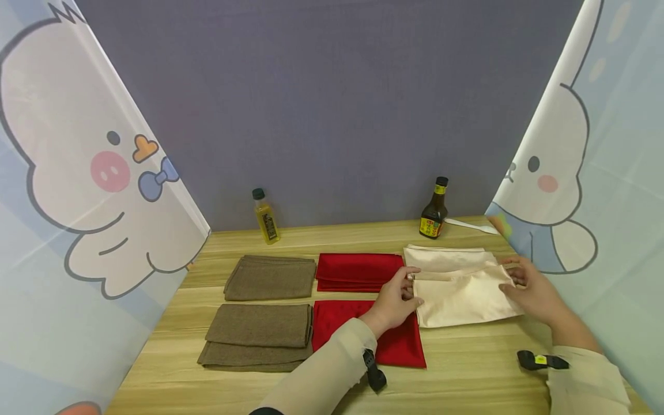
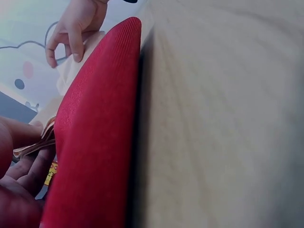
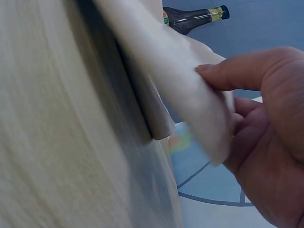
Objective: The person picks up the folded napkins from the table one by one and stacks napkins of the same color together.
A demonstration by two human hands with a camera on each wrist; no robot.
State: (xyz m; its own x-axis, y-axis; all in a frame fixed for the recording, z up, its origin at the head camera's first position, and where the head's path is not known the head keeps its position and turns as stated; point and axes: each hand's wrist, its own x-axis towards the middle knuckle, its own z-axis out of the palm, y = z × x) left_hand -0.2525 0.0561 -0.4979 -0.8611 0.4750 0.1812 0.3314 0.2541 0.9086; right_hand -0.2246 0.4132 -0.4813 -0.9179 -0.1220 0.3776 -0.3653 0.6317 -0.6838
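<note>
A folded cream satin cloth point(image 1: 461, 300) is held up between both hands, over the front right of the table. My left hand point(image 1: 394, 298) pinches its left edge between thumb and fingers; the left wrist view shows the folded layers in that grip. At the opposite edge, my right hand point(image 1: 531, 291) pinches the cloth, whose corner droops in the right wrist view. Behind it lies a second folded cream cloth point(image 1: 446, 258), partly hidden. Below my left forearm is a folded red cloth point(image 1: 399, 346), with another folded red cloth point(image 1: 358, 268) farther back.
Two folded brown cloths, a back one point(image 1: 270, 279) and a front one point(image 1: 259, 328), lie on the left. An oil bottle point(image 1: 267, 219) and a dark sauce bottle point(image 1: 433, 213) stand at the back. A white plastic utensil point(image 1: 472, 225) lies beside the sauce bottle.
</note>
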